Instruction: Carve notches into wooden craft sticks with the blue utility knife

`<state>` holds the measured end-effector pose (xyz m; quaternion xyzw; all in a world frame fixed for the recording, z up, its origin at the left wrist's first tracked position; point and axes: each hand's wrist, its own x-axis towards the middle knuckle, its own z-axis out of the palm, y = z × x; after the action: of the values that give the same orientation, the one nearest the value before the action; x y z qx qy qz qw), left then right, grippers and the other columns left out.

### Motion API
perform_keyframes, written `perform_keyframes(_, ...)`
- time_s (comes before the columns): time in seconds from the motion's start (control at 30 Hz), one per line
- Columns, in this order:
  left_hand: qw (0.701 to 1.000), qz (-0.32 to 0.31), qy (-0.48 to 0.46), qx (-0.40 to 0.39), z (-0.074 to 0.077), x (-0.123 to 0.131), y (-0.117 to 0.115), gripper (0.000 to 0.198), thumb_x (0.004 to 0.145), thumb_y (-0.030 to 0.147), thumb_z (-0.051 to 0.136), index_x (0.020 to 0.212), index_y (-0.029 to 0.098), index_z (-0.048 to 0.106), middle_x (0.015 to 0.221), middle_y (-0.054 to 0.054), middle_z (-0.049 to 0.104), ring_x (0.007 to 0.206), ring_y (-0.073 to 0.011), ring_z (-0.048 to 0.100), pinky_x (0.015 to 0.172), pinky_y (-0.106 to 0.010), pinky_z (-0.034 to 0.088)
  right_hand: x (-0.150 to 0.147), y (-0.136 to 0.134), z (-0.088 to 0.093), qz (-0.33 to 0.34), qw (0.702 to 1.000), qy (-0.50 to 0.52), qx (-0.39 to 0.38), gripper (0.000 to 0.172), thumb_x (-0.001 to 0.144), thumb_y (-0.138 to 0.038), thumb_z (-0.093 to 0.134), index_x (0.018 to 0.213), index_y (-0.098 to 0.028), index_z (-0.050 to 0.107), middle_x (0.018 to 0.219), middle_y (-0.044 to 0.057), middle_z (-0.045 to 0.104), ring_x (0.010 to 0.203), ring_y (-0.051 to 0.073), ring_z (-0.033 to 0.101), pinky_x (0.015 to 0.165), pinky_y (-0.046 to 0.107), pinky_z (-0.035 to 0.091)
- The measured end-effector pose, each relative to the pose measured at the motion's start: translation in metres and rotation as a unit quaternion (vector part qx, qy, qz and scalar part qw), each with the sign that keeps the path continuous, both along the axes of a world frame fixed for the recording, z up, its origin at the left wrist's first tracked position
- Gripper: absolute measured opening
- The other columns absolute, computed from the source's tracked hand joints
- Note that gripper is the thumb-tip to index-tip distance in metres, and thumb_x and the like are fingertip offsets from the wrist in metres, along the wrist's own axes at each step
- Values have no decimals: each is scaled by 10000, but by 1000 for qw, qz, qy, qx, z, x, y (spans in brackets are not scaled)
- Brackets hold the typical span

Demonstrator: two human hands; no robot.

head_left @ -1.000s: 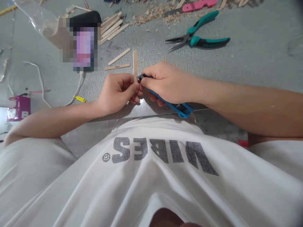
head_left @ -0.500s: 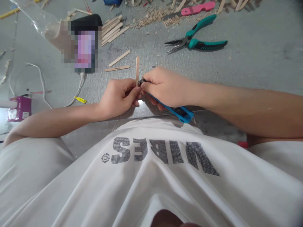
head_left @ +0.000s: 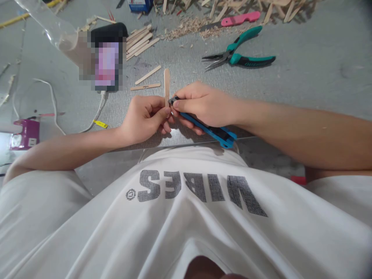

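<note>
My left hand point(head_left: 145, 118) pinches the lower end of a flat wooden craft stick point(head_left: 166, 85), which stands upright and points away from me. My right hand point(head_left: 203, 104) is wrapped round a blue utility knife point(head_left: 213, 131). The knife's dark tip sits against the stick just above my left fingers. The blade itself is hidden between the two hands. Both hands hover over the near edge of a grey textured mat point(head_left: 180, 69).
Teal-handled long-nose pliers point(head_left: 238, 56) lie at the back right, a pink-handled knife point(head_left: 238, 18) and wood shavings point(head_left: 188, 25) behind them. Loose sticks point(head_left: 139, 38) lie by a phone point(head_left: 106, 58) on a white cable point(head_left: 52, 104). A purple box point(head_left: 24, 133) sits far left.
Both hands with stick and knife dipped slightly toward me and came back; the grips are the same. The view has shifted a little, showing more of the far table.
</note>
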<state>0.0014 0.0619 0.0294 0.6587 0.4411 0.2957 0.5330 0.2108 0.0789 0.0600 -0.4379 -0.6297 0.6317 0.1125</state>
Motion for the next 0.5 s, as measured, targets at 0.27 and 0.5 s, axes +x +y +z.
perform_keyframes(0.27,999,5,-32,-14,0,2,2,303,1066,368,777,843,183,687,740,-8,768,568,-120,745,514,-192,626,5,2,-3,-1,999,51,-4,301,1128,-294,543,838,-214,544,573,-33,570,412,114,501,429,246,393)
perform_keyframes(0.5,997,3,-60,-40,1,1,4,244,1075,246,749,853,165,689,776,-12,773,588,-107,760,525,-158,619,5,2,-2,-7,998,59,5,234,1102,-224,500,876,-215,556,581,-36,590,397,117,490,425,254,387)
